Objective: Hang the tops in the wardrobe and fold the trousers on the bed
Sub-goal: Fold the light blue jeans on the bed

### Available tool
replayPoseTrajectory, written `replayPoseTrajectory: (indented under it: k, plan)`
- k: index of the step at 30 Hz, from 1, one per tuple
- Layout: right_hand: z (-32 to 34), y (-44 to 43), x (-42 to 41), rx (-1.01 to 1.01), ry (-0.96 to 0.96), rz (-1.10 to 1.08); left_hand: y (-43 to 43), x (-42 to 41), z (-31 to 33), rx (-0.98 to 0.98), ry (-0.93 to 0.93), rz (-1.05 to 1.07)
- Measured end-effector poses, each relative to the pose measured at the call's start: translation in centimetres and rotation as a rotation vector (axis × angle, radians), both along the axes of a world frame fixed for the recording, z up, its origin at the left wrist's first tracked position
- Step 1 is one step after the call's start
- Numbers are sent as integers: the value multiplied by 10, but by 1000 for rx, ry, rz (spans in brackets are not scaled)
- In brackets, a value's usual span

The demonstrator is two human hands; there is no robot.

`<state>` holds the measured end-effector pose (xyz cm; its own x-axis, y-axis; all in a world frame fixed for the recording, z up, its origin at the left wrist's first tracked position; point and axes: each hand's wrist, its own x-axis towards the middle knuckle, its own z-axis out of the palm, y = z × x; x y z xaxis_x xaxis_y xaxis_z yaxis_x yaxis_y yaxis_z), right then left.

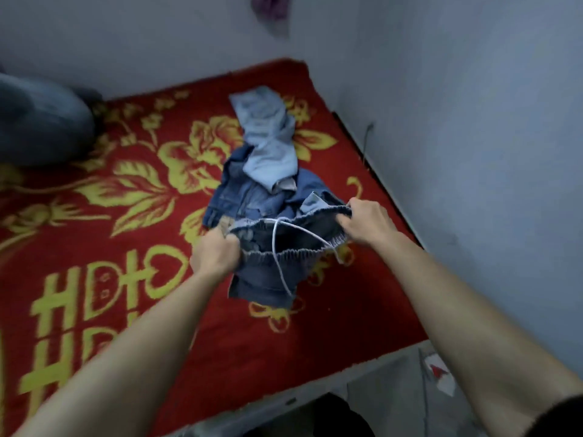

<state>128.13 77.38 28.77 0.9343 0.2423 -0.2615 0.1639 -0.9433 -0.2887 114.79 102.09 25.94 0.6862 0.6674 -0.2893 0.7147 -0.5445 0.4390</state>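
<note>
Dark blue denim trousers [268, 275] with an elastic waistband and a white drawstring hang just above the bed. My left hand [214, 250] grips the waistband's left end and my right hand [367, 220] grips its right end, so the waist is stretched open between them. Behind them on the red blanket lies a crumpled mid-blue denim garment [239, 193], and a pale blue pair of trousers [268, 140] is draped over it toward the wall.
The bed's red blanket with yellow flowers and letters [126, 216] fills the view. A dark blue-grey bundle [41, 121] sits at the far left. Pale walls close in behind and on the right. A purple cloth [271, 7] hangs on the wall at the top.
</note>
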Motion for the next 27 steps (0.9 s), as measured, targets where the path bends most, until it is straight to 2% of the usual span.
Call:
replayPoseTrajectory:
  k: [3,7,12,15,19,23,27]
  plan:
    - [86,24,-1,90,-135,-42,30,20,109,59,-265,1]
    - [210,43,-10,196,-471,-94,61,22,252,164,-592,-24]
    - [331,74,-41,429,-822,-159,99,-10,361,259,-893,-62]
    - [367,105,-56,499,-900,-84,131,-39,396,329,-945,-21]
    - [386,155,-75,484,-894,32,184,-78,407,343,-878,41]
    - [384,197,-98,540,-933,124,238,-121,401,306,-1020,179]
    - [388,236,-122,668,-1040,245,273,-159,406,376,-1098,304]
